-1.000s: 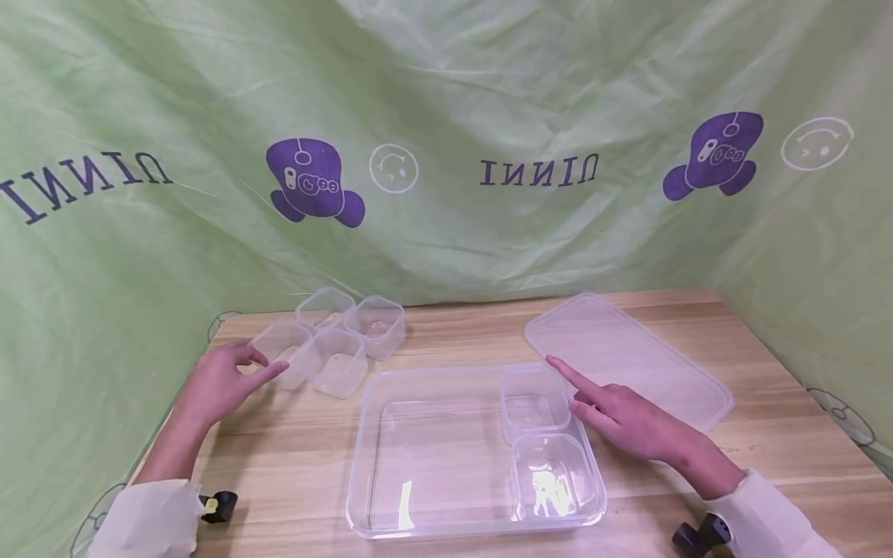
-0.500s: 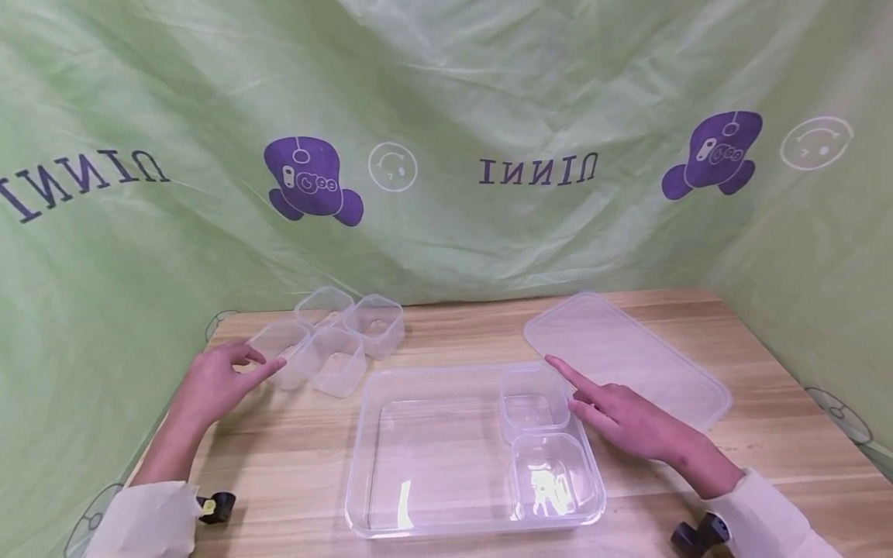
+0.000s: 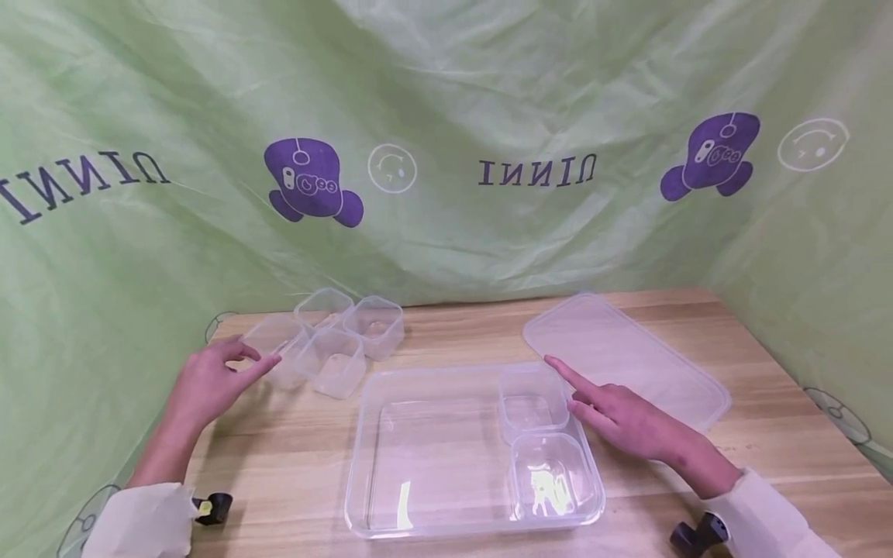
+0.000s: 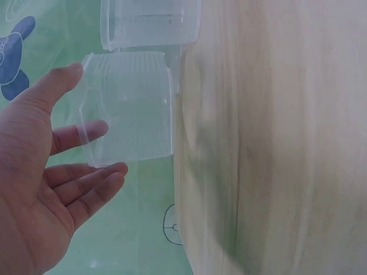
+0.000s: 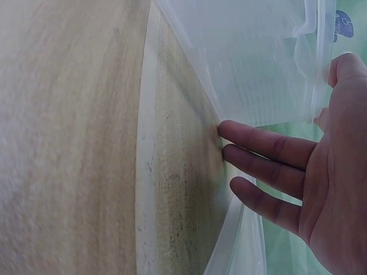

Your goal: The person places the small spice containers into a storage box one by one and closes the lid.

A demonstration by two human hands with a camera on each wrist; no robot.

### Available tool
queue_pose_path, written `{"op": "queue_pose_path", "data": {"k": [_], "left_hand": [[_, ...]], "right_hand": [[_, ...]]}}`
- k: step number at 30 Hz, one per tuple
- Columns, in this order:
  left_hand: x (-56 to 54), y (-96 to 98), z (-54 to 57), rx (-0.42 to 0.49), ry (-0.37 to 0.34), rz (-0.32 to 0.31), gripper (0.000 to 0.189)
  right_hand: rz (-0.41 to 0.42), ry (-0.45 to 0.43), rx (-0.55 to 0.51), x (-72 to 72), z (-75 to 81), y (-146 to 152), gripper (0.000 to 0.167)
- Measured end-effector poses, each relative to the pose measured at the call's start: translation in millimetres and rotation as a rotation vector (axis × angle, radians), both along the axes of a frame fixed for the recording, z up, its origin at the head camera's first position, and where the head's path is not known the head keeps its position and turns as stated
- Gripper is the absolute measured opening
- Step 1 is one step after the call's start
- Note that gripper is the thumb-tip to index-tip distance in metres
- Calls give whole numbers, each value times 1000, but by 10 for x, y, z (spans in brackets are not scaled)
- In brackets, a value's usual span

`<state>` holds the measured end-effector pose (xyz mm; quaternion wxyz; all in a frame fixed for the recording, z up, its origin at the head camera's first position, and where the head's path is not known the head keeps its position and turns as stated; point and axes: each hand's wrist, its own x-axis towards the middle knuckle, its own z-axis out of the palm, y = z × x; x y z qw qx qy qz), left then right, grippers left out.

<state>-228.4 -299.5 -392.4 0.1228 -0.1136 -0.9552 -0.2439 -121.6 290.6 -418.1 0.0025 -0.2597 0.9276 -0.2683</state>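
The left hand [image 3: 212, 380] pinches a little cup [image 4: 129, 109] near the left edge of the table [image 3: 279, 480], while the right hand [image 3: 628, 418] is wide, with straight fingers by the right edge of a big see-through box [image 3: 446, 457]. Three more cups [image 3: 338, 364] stand beside the first one, and bare wood lies between the left hand and the box. Purple letters [image 3: 537, 171] on the green cloth [image 3: 453, 77] look like INNIU, with backward Ns.
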Motion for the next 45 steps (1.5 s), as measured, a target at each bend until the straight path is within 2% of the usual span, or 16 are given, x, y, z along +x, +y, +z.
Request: {"op": "queue_pose_path", "data": {"k": [13, 18, 28, 36, 45], "left_hand": [[48, 36, 105, 60, 67, 41, 40], [72, 67, 181, 75, 124, 64, 38], [115, 157, 334, 72, 201, 58, 35], [155, 296, 462, 70, 260, 21, 31], [274, 552, 555, 77, 345, -69, 29]], "right_hand": [[-8, -22, 5, 0, 1, -6, 61], [-10, -27, 6, -5, 15, -8, 62], [-10, -42, -1, 2, 19, -13, 61], [0, -29, -17, -10, 30, -14, 62], [3, -37, -21, 0, 27, -18, 62]]}}
